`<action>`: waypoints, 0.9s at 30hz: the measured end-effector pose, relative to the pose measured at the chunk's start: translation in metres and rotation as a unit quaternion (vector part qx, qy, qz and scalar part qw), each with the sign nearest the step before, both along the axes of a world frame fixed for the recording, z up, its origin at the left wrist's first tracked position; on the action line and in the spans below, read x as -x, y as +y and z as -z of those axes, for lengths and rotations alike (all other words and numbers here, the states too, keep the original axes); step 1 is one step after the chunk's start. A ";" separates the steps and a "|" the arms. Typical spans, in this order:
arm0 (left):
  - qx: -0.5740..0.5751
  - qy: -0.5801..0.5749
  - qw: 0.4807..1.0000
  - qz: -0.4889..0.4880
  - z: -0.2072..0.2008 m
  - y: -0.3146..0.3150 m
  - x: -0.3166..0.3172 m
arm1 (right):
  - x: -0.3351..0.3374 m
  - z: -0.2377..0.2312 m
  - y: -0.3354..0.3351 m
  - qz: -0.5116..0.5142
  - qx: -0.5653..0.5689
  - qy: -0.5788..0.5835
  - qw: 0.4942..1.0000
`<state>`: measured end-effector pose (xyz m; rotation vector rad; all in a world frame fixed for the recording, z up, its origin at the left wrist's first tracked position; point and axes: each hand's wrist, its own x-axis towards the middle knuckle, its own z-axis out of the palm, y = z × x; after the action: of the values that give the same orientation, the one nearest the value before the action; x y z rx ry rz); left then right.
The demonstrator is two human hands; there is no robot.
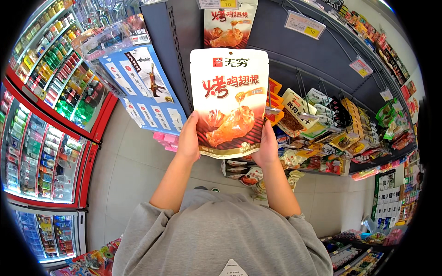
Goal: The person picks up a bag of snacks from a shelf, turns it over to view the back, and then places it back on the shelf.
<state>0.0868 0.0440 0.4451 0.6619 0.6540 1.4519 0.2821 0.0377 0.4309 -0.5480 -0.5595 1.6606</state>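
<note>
Between my two hands I hold up a white and brown snack pouch (232, 103) with roasted chicken drumsticks pictured on its front and a small hang hole at the top. My left hand (189, 140) grips its lower left edge, and my right hand (266, 146) grips the lower right edge. The fingers of both hands are mostly hidden behind the pouch. Just beyond its top edge, a matching pouch (229, 25) hangs on the dark shelf unit, partly covered by the one I hold.
A blue display card (142, 87) hangs left of the pouch. Red-framed drinks coolers (85, 170) line the left side. To the right, hooks carry several bagged snacks (297, 112) below a price tag (304, 24). More bags (253, 177) hang low, above the tiled floor (133, 161).
</note>
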 end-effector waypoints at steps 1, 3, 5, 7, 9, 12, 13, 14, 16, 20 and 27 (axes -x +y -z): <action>0.001 -0.004 1.000 -0.007 -0.003 -0.001 -0.002 | -0.001 0.000 0.001 -0.017 -0.006 0.002 1.000; 0.002 -0.008 1.000 -0.015 -0.005 -0.001 -0.004 | -0.002 0.002 0.003 -0.034 -0.012 0.004 0.999; 0.002 -0.008 1.000 -0.016 -0.004 0.000 -0.004 | -0.004 0.003 0.004 -0.043 -0.006 0.001 0.999; 0.000 -0.006 1.000 -0.019 -0.005 0.001 -0.005 | -0.004 0.002 0.004 -0.046 -0.008 0.001 0.999; -0.002 -0.005 1.000 -0.022 -0.005 0.001 -0.005 | -0.004 0.001 0.005 -0.048 -0.011 0.001 0.999; -0.003 -0.003 1.000 -0.020 -0.003 0.003 -0.005 | -0.005 0.002 0.006 -0.049 -0.017 0.001 0.999; -0.004 -0.004 1.000 -0.020 -0.003 0.003 -0.005 | -0.006 0.002 0.006 -0.052 -0.019 0.002 0.998; -0.004 -0.004 1.000 -0.020 -0.003 0.002 -0.004 | -0.006 0.002 0.006 -0.055 -0.021 0.002 0.998; -0.002 -0.004 1.000 -0.023 -0.005 0.001 -0.005 | -0.006 0.004 0.006 -0.054 -0.016 0.004 0.998; 0.005 0.005 1.000 -0.029 -0.002 0.000 -0.003 | -0.004 0.001 0.004 -0.048 -0.011 0.003 0.999; 0.004 -0.001 1.000 -0.023 -0.003 -0.002 -0.001 | 0.000 0.002 0.004 -0.050 -0.014 -0.002 0.999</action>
<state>0.0876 0.0418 0.4477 0.6420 0.6764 1.4921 0.2823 0.0415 0.4286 -0.5103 -0.6195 1.7435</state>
